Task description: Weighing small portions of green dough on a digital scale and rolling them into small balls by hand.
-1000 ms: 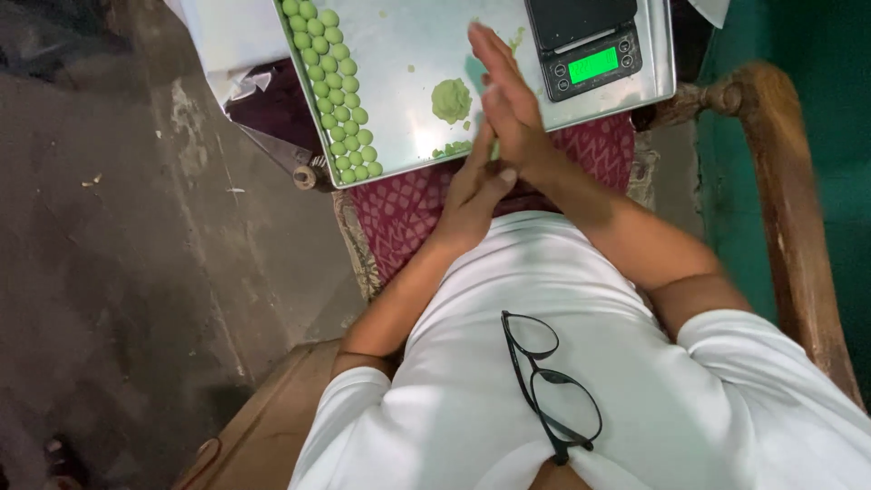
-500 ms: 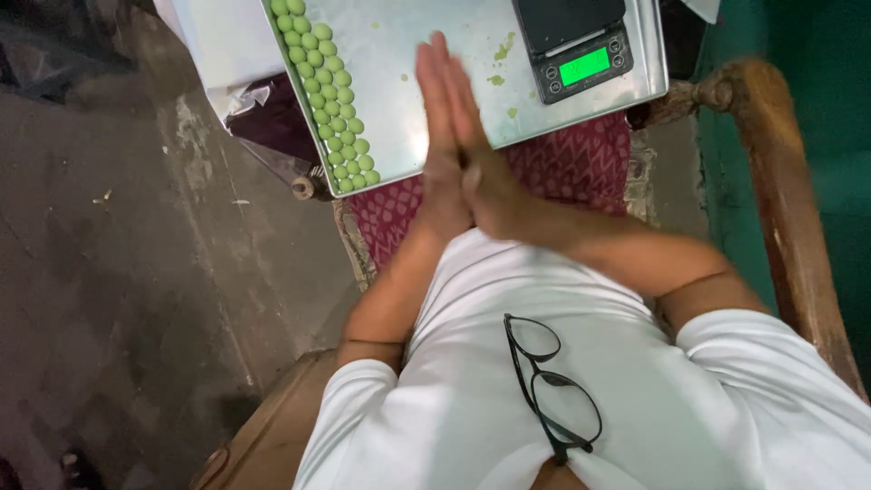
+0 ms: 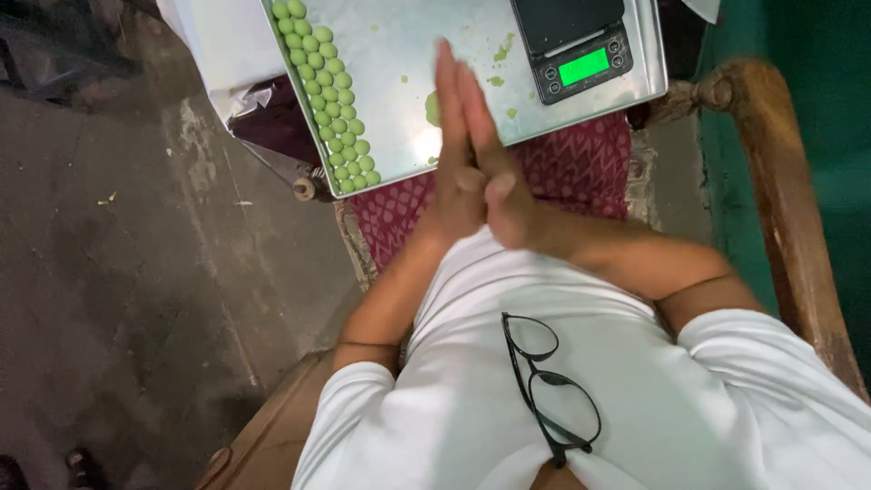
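Two rows of small green balls (image 3: 329, 100) already lie along the left edge of the metal tray (image 3: 399, 54), set close and touching one another, so a good share of the rolling looks done. On the bare middle of the tray a flattened green lump (image 3: 433, 109) lies just beside the fingertips, with a few smears and crumbs of the same paste near a small black scale (image 3: 581, 45) with a lit green display at the tray's right end; that remainder suggests there are more balls to form. The left hand (image 3: 454, 172) and the right hand (image 3: 494, 168) are pressed flat together, palm to palm, fingers straight and pointing out over the tray. The grip is thus closed flat, one palm on the other, and whether a piece of paste sits between the palms cannot be told, since nothing green shows at their edges. The finished balls lie well to the left of the hands, apart from them; the lump is half hidden behind the left fingers. The tray rests on a red patterned cloth (image 3: 581, 163), and black glasses (image 3: 549, 390) hang from the white shirt (image 3: 653, 399) below.
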